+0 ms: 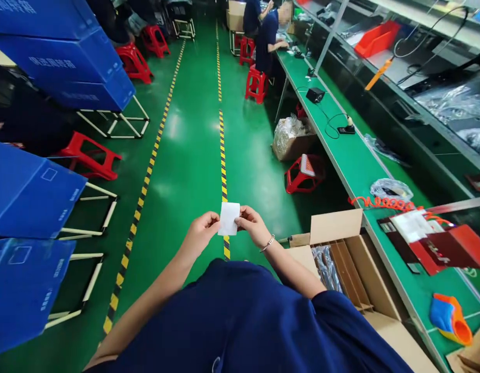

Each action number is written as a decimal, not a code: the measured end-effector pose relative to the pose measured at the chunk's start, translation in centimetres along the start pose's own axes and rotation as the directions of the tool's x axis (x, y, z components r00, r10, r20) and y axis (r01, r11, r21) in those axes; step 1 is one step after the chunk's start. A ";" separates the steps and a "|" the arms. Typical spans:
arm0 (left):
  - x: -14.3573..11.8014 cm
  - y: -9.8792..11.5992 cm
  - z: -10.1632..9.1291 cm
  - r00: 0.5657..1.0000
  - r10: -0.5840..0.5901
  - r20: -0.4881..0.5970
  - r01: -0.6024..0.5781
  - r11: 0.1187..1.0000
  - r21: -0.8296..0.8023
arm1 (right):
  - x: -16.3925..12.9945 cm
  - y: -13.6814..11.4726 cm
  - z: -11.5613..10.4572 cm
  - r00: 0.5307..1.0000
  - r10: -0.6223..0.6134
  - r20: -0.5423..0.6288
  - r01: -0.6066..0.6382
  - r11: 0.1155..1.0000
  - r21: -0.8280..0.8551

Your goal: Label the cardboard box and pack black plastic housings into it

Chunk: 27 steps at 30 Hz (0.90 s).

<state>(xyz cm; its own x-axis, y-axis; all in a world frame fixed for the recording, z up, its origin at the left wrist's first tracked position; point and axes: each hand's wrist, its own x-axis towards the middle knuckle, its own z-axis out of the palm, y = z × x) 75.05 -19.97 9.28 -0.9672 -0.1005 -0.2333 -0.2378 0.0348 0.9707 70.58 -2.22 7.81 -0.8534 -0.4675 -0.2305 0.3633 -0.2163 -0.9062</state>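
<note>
Both bare forearms reach forward from the body and converge in front of the chest, elbows out to the sides, wrists close together. The left hand (201, 230) is curled, thumb and fingertips pinched together at its inner side. The right hand (253, 225) mirrors it, fingers bent and pinched toward the left hand, knuckles up. The two hands sit just beside each other, fingertips nearly meeting.

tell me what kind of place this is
Most likely a factory assembly floor: long green workbench, yellow-black striped floor lines, red stools, blue crates. Both hands hold a small white sheet.
</note>
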 end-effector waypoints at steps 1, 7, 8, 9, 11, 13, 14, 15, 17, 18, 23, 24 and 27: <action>1.8 0.1 0.3 1.000 -0.007 -0.008 0.007 1.000 -0.014 | 1.4 -0.5 -0.7 1.000 0.002 -0.020 -0.002 1.000 0.006; 16.1 -0.2 2.4 0.965 -0.085 0.249 0.083 0.996 0.022 | 9.9 -2.1 -7.0 0.959 0.187 -0.213 -0.159 0.977 0.140; 18.9 0.1 2.9 0.949 -0.066 0.308 0.052 0.997 0.053 | 11.1 -2.5 -8.1 0.947 0.222 -0.234 -0.183 0.967 0.177; 21.8 0.7 3.4 0.930 -0.041 0.366 0.012 0.997 0.080 | 12.3 -3.0 -9.3 0.935 0.242 -0.260 -0.187 0.957 0.221; 27.6 2.2 4.4 0.877 0.011 0.481 -0.077 0.990 0.117 | 14.3 -4.2 -11.1 0.907 0.247 -0.342 -0.139 0.940 0.311; 33.3 4.0 5.4 0.810 0.050 0.585 -0.155 0.979 0.131 | 16.5 -5.8 -12.6 0.868 0.230 -0.439 -0.063 0.930 0.362; 36.0 4.9 5.8 0.777 0.066 0.625 -0.189 0.973 0.132 | 17.7 -6.6 -13.2 0.849 0.218 -0.482 -0.030 0.930 0.368; 38.6 5.6 6.1 0.751 0.082 0.655 -0.219 0.967 0.130 | 19.0 -7.4 -13.7 0.831 0.204 -0.518 -0.003 0.932 0.363; 43.4 6.7 6.5 0.724 0.102 0.683 -0.248 0.961 0.120 | 22.1 -8.8 -14.7 0.798 0.174 -0.577 0.041 0.940 0.340; 45.5 7.1 6.6 0.719 0.101 0.688 -0.244 0.963 0.113 | 23.7 -9.4 -15.2 0.785 0.158 -0.599 0.056 0.945 0.324; 54.1 8.2 6.5 0.706 0.017 0.708 -0.160 0.978 0.136 | 33.0 -11.4 -18.5 0.785 0.157 -0.599 0.004 0.966 0.257; 55.9 8.3 6.5 0.708 -0.001 0.706 -0.162 0.973 0.164 | 35.0 -11.8 -19.5 0.802 0.172 -0.572 -0.027 0.967 0.254; 61.5 8.5 6.7 0.747 -0.032 0.664 -0.188 0.948 0.258 | 41.8 -13.5 -23.4 0.860 0.223 -0.460 -0.123 0.964 0.238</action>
<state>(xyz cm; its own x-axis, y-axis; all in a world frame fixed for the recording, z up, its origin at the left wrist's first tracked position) 12.95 -19.16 2.74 -0.7738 0.5846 -0.2438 -0.0664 0.3080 0.9491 21.24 1.25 2.09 -0.8245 -0.0563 -0.5631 0.5437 -0.3546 -0.7607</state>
